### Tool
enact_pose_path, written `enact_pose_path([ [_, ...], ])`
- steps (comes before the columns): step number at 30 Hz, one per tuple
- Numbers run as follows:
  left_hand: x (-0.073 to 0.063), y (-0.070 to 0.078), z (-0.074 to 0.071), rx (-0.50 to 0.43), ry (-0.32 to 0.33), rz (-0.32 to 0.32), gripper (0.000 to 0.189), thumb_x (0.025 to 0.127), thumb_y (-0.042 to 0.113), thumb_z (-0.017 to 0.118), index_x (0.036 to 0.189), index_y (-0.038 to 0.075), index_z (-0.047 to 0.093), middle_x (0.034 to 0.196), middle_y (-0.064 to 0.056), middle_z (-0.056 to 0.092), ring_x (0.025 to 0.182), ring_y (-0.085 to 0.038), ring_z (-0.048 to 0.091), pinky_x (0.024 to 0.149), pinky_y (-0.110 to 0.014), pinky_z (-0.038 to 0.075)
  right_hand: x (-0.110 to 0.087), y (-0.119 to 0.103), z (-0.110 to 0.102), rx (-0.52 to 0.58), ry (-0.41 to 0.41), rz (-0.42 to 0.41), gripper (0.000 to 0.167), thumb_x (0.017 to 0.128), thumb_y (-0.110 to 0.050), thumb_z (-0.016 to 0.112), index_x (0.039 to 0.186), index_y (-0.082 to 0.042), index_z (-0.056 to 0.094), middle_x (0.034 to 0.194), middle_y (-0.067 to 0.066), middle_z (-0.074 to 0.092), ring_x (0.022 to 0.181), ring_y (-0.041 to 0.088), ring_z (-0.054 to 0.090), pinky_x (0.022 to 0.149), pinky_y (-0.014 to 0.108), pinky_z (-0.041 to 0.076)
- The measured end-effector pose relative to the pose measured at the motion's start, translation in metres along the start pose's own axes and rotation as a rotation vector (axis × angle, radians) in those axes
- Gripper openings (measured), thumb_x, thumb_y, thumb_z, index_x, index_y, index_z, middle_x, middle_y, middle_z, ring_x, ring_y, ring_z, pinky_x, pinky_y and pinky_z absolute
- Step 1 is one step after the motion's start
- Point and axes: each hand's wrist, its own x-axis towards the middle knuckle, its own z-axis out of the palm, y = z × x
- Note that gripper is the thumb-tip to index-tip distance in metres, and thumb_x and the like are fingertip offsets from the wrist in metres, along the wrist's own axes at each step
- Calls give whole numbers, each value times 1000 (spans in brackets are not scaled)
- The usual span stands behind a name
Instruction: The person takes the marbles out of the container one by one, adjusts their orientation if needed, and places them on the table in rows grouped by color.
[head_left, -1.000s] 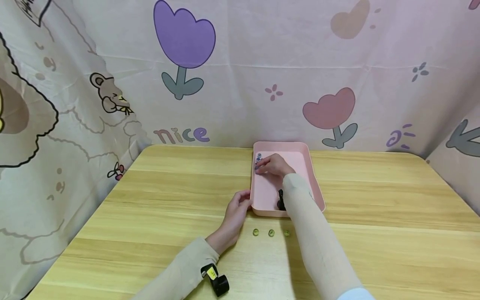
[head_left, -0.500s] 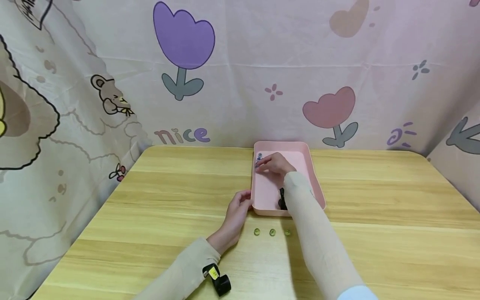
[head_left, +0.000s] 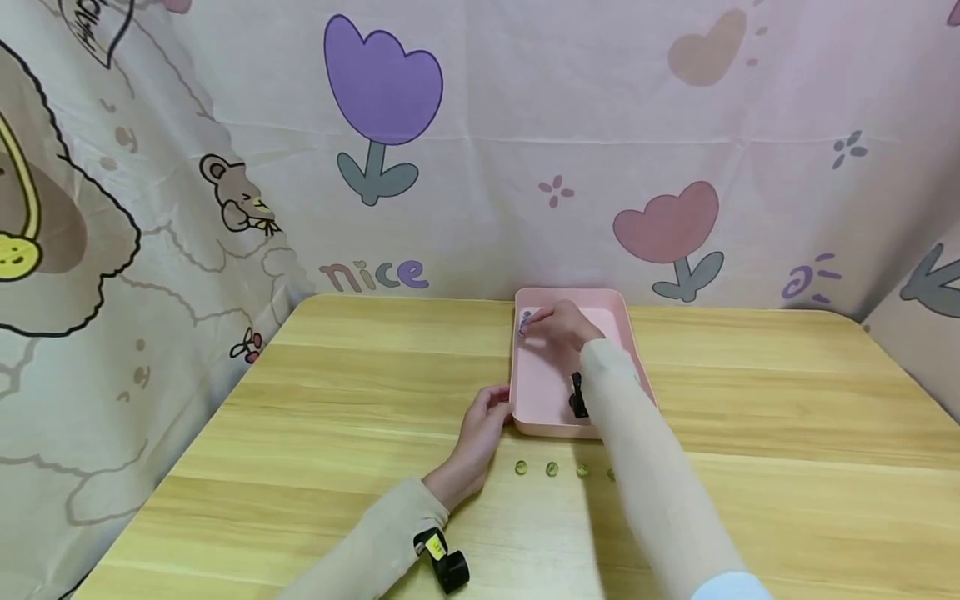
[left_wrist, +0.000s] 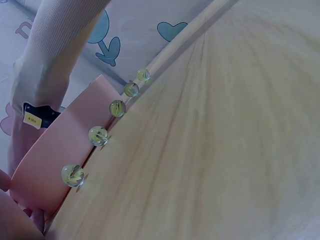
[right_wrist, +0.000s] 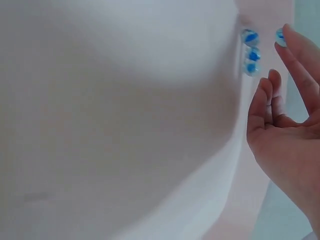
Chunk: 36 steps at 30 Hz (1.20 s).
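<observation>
My right hand (head_left: 567, 323) reaches inside the pink tray (head_left: 537, 392), by its far left wall. Thumb and index finger pinch a blue-swirled glass marble (right_wrist: 281, 37); the other fingers of this hand are bent. Several such blue marbles (right_wrist: 251, 54) lie in a row along the tray wall, close to the fingertips. At the tray's near left corner my left hand (head_left: 474, 435) holds the outside of the wall with bent fingers. In the left wrist view only parts of its fingers (left_wrist: 37, 220) show against the pink side.
A row of several yellow-green glass marbles (head_left: 552, 469) lies on the wooden table (head_left: 360, 408) just in front of the tray. The right sleeve (head_left: 645, 450) passes over the row's right end. A patterned cloth (head_left: 487, 208) hangs behind the table.
The right hand has shifted slightly while staying at the blue marbles. Another yellow-green marble now shows beside the right sleeve. The left hand stays at the tray corner; the head view has moved a little.
</observation>
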Motion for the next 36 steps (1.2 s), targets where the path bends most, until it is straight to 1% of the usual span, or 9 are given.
enact_pose_path([
  [6,1,2,1,8,3,5,38,94,3,48,131,-5,47,129,-18,51,121,-31,49,104,-42,40,0,-7,-14,59,-1,-38,27,88,-6,68,110,9,68,111,17,68,118,29,53,110,42,32],
  [12,4,0,1,3,9,5,38,93,3,48,130,-5,48,129,-17,51,120,-30,49,104,-41,41,-8,-10,-25,102,-58,-86,30,91,-7,64,117,9,65,123,20,62,125,31,48,111,42,31],
  [16,4,-1,0,-1,8,11,38,93,2,48,130,-5,48,128,-18,51,119,-30,49,104,-41,41,-12,-8,-30,112,-52,-101,31,93,-9,63,119,7,64,127,19,59,127,31,48,111,41,32],
  [18,4,-1,0,1,10,5,38,93,2,48,130,-5,48,129,-17,51,119,-30,49,104,-41,41,-15,-8,-33,115,-48,-87,32,92,-11,64,120,5,65,128,18,59,127,30,48,110,41,33],
  [22,3,-2,0,11,11,-3,37,94,3,48,131,-5,48,129,-17,51,120,-30,48,104,-42,41,-23,-13,-40,85,-1,-27,34,90,-20,68,119,-1,68,131,12,59,128,27,45,109,41,34],
  [24,3,-2,-1,7,9,-8,37,94,3,48,131,-4,48,130,-17,51,121,-30,48,105,-41,40,-27,-17,-43,108,12,-15,36,89,-20,70,119,0,67,133,13,57,128,28,44,109,43,34],
  [29,3,0,-2,7,6,2,37,95,3,48,131,-5,47,129,-18,51,120,-31,49,104,-41,41,-37,-29,-44,177,30,-53,36,87,-15,71,117,5,67,132,17,56,124,30,46,107,44,36],
  [32,2,1,-2,7,7,2,37,95,3,48,131,-5,47,129,-17,51,120,-30,49,104,-42,41,-46,-35,-40,143,72,-59,36,85,-20,75,115,0,70,130,13,59,124,27,48,104,42,39],
  [36,2,0,-1,4,2,-4,38,95,3,48,132,-4,47,130,-17,50,120,-30,48,104,-41,41,-60,-40,-36,153,110,-57,36,84,-21,75,115,-3,71,126,12,62,121,25,50,103,41,40],
])
